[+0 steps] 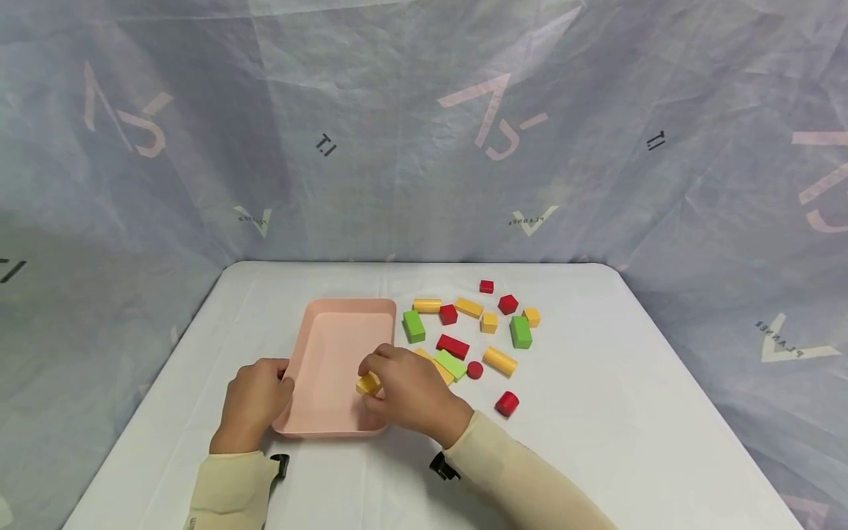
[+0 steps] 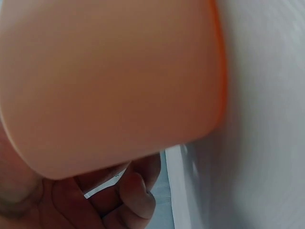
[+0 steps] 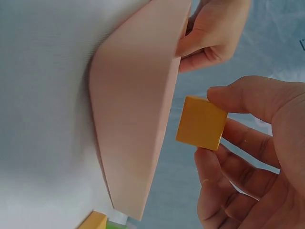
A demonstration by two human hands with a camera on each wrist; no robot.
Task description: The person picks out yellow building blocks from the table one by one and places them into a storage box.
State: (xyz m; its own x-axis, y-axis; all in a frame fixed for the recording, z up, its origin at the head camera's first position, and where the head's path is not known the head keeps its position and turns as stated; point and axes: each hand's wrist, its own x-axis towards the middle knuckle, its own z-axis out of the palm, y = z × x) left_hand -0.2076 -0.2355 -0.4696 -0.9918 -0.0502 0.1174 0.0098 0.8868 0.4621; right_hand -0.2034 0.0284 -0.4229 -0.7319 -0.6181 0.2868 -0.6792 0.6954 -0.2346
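Toward the left edge of the tabletop (image 1: 596, 427), the left hand (image 1: 255, 397) pinches the left rim of the pink tray (image 1: 331, 353), whose thin walls suggest light, slightly springy plastic best held at that rim. Farther right, over the tray's floor toward its near-right corner, the right hand (image 1: 411, 390) holds a yellow cube (image 1: 368, 383) between thumb and fingertips; it looks light, rigid and rather smooth, so opposite flat faces should give the surest hold, while its edges may let it twist.

The tray (image 1: 331, 346) looks smooth plastic, the yellow cube (image 3: 202, 123) smooth, the backdrop (image 1: 397, 184) wrinkled cloth.
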